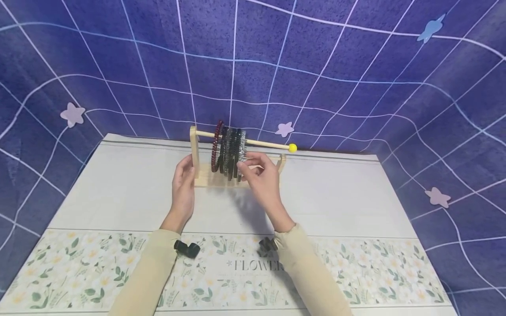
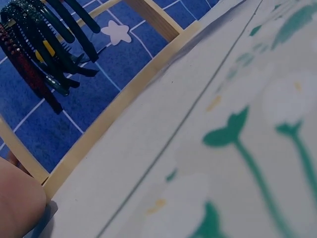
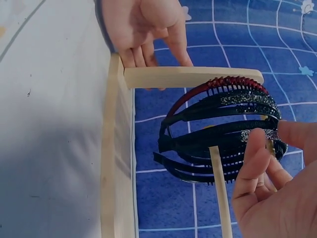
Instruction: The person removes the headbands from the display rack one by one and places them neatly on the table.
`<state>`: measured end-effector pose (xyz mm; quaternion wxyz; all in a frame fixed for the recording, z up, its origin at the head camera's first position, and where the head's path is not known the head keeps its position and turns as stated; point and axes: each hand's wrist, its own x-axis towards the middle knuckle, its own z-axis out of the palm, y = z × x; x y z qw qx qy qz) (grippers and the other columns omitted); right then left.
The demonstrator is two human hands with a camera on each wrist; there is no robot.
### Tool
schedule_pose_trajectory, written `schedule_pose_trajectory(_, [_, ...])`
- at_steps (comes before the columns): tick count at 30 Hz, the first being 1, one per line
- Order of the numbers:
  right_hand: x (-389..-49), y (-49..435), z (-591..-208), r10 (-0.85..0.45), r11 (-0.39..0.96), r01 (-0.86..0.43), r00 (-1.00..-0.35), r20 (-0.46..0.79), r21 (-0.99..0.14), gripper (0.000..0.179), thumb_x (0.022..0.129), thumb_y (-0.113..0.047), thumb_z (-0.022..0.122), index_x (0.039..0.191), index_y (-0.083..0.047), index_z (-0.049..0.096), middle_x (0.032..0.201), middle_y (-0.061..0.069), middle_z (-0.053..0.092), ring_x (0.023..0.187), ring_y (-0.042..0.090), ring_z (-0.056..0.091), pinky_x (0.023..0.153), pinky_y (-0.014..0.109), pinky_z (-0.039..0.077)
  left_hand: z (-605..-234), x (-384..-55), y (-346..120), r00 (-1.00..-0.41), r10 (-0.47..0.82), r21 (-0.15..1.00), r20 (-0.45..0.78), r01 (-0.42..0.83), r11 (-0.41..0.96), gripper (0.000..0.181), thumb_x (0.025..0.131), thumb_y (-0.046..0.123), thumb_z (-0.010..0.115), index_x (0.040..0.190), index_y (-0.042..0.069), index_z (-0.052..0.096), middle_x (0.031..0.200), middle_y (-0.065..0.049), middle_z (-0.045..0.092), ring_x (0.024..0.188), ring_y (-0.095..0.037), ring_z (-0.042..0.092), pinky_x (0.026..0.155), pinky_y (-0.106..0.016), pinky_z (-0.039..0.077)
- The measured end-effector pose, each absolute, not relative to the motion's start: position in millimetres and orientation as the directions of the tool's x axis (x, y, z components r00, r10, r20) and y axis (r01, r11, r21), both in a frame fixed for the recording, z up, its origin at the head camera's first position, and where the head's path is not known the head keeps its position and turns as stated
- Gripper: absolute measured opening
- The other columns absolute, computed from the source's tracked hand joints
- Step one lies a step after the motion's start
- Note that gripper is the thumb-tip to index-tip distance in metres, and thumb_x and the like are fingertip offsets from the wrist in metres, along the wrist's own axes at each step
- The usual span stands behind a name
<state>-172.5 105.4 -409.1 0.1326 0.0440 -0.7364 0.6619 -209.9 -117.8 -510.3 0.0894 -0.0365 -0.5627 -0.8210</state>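
Note:
Several headbands (image 1: 231, 151) hang on a wooden rod of a pale wooden stand (image 1: 195, 153). Most are black, some with glitter; a dark red beaded one (image 3: 228, 82) is at the left end. My right hand (image 1: 262, 175) pinches the rightmost headband, a silver-glitter one (image 1: 242, 147), between thumb and fingers; it still encircles the rod. Against the left post, low down, rests my left hand (image 1: 183, 186), its fingers fairly straight and passing partly behind the wood. Only a blurred part of that hand (image 2: 20, 201) shows in the left wrist view.
A yellow ball (image 1: 292, 148) caps the rod's right end, standing away from the shorter-looking right post (image 1: 282, 163). The white table (image 1: 336, 193) carries a floral strip (image 1: 356, 267) along its near side. Behind hangs a blue gridded cloth (image 1: 253, 66) with star shapes.

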Motion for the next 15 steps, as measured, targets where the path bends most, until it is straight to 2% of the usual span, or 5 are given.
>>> schedule_pose_trajectory(4, [-174.9, 102.9, -408.6, 0.115, 0.108, -0.250, -0.958, 0.262, -0.962, 0.030, 0.100, -0.003, 0.082, 0.127, 0.005, 0.071, 0.101, 0.018, 0.076, 0.075, 0.054, 0.071, 0.057, 0.021, 0.062, -509.4, -209.5, -118.1, -0.981, -0.093, 0.922, 0.170, 0.191, -0.336, 0.041, 0.120, 0.011, 0.043, 0.160, 0.015, 0.049, 0.159, 0.003, 0.049, 0.158, -0.017, 0.036, 0.138, -0.035, 0.024])
schedule_pose_trajectory(6, [-175.6, 101.9, -408.1, 0.118, 0.094, -0.253, -0.958, 0.263, -0.963, 0.028, 0.099, 0.000, 0.081, 0.125, 0.007, 0.071, 0.101, 0.017, 0.075, 0.071, 0.046, 0.072, 0.059, 0.021, 0.064, -509.0, -209.4, -118.0, -0.981, -0.089, 0.924, 0.174, 0.194, -0.331, 0.041, 0.120, 0.012, 0.042, 0.161, 0.015, 0.049, 0.159, 0.003, 0.049, 0.158, -0.018, 0.036, 0.138, -0.036, 0.024])
schedule_pose_trajectory(10, [-176.1, 100.6, -407.5, 0.119, 0.065, -0.262, -0.956, 0.268, -0.963, 0.025, 0.099, 0.005, 0.078, 0.122, 0.008, 0.070, 0.100, 0.016, 0.073, 0.064, 0.019, 0.070, 0.056, 0.019, 0.061, -509.1, -209.1, -118.0, -0.981, -0.086, 0.926, 0.174, 0.193, -0.324, 0.042, 0.120, 0.012, 0.042, 0.161, 0.016, 0.049, 0.159, 0.004, 0.050, 0.158, -0.017, 0.037, 0.139, -0.036, 0.023])
schedule_pose_trajectory(12, [-176.1, 100.3, -407.2, 0.119, 0.063, -0.270, -0.954, 0.276, -0.961, 0.024, 0.099, 0.006, 0.078, 0.121, 0.009, 0.069, 0.099, 0.015, 0.073, 0.061, 0.011, 0.068, 0.055, 0.019, 0.060, -509.2, -208.9, -118.0, -0.981, -0.085, 0.928, 0.173, 0.191, -0.320, 0.042, 0.120, 0.012, 0.042, 0.161, 0.016, 0.049, 0.159, 0.004, 0.049, 0.158, -0.017, 0.036, 0.139, -0.036, 0.023])
schedule_pose_trajectory(15, [-176.2, 100.4, -406.1, 0.119, 0.058, -0.279, -0.951, 0.284, -0.958, 0.022, 0.099, 0.008, 0.077, 0.119, 0.009, 0.069, 0.095, 0.011, 0.072, 0.061, 0.008, 0.066, 0.058, 0.022, 0.065, -509.2, -208.6, -118.3, -0.982, -0.084, 0.930, 0.172, 0.190, -0.314, 0.042, 0.120, 0.012, 0.042, 0.162, 0.016, 0.048, 0.160, 0.004, 0.048, 0.159, -0.017, 0.036, 0.139, -0.035, 0.023])
